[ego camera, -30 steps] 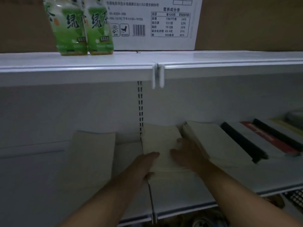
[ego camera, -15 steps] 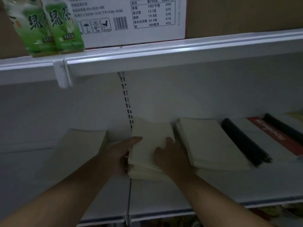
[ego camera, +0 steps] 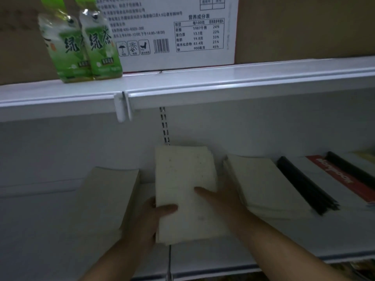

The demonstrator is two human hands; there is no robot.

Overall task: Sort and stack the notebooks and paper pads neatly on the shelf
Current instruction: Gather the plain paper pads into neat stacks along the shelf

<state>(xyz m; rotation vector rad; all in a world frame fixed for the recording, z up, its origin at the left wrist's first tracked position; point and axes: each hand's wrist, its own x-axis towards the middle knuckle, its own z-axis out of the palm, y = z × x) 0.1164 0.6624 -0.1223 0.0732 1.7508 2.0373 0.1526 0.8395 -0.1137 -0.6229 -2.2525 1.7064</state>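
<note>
Left grip [ego camera: 150,220]: holds the left edge of the middle pad stack [ego camera: 186,189]. My thumb lies across the top sheet near the front corner. The fingers are under the stack and out of sight.
Right grip [ego camera: 225,201]: holds the right edge of the same stack. My thumb lies flat on the top sheet, and the fingers are hidden along the side.
Middle pad stack: pale sheets, roughly squared, with the long side running front to back. It sits over the seam of the lower shelf [ego camera: 243,246], below the slotted upright. I cannot tell whether it rests on the shelf or is lifted clear.
Left pad stack [ego camera: 107,195]: the same pale paper, lying flat, just beside my left grip, with a gap between it and the middle stack.
Right pad stack [ego camera: 263,183]: lying flat and angled slightly, close against my right grip.
Black-spined notebooks [ego camera: 304,185]: on the lower shelf, just right of the right pad stack.
Red cover [ego camera: 345,179]: further right, next to another black spine.
Upper shelf [ego camera: 223,82]: carries two green tea bottles [ego camera: 81,49] at the left. Behind them is a cardboard carton with a white printed label [ego camera: 172,31].
Light: dim, so fine detail on the covers is unreadable.
</note>
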